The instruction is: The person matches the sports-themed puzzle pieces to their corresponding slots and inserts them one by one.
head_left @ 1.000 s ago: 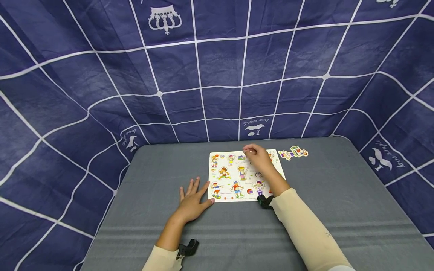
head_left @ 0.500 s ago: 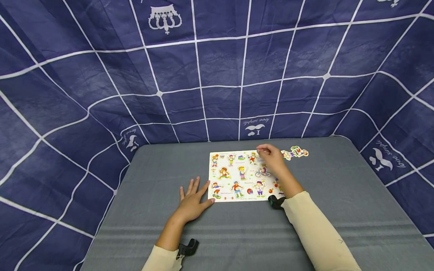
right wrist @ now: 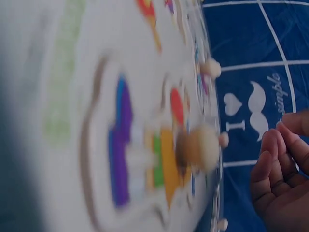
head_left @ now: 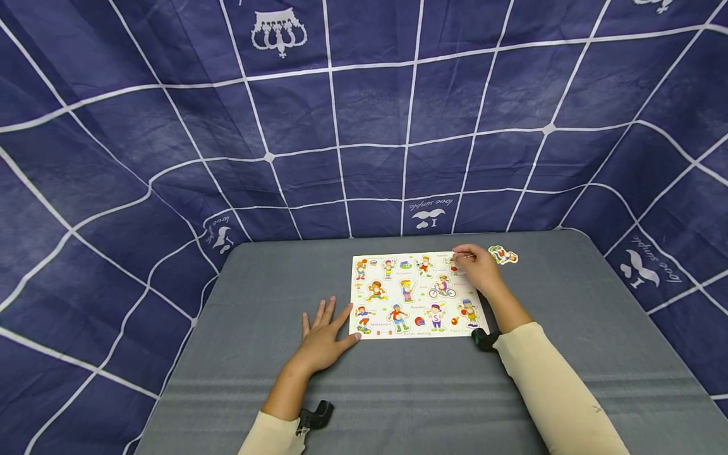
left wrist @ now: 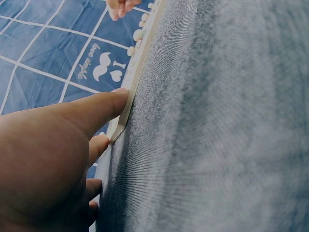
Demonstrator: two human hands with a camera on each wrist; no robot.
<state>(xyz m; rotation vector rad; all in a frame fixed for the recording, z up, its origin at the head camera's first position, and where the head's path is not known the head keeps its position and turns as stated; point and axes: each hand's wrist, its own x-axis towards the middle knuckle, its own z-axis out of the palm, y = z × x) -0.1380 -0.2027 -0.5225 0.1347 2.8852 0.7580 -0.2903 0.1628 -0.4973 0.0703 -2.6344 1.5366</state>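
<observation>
A white puzzle board [head_left: 394,297] with colourful sporty figures lies flat on the grey table. My left hand [head_left: 323,341] rests on the table with spread fingers. Its thumb and index fingertip touch the board's left edge and near left corner, and the left wrist view shows this thumb on the edge [left wrist: 126,104]. Over the board's upper right corner hovers my right hand [head_left: 480,268], fingers bent and thumb close to the index finger. No thing shows between these fingertips in the right wrist view. Beyond that hand lies a loose figure piece [head_left: 503,254].
Round wooden knobs [right wrist: 205,147] stand up from the figures. A dark blue cloth [head_left: 370,170] with white lines hangs behind the grey table [head_left: 261,278] and at both sides. Black wrist cameras [head_left: 317,415] sit on both wrists.
My right hand has moved right across the top of the board, uncovering the soccer, cyclist and lower right figures. It now covers part of the loose pieces. My left hand stays put.
</observation>
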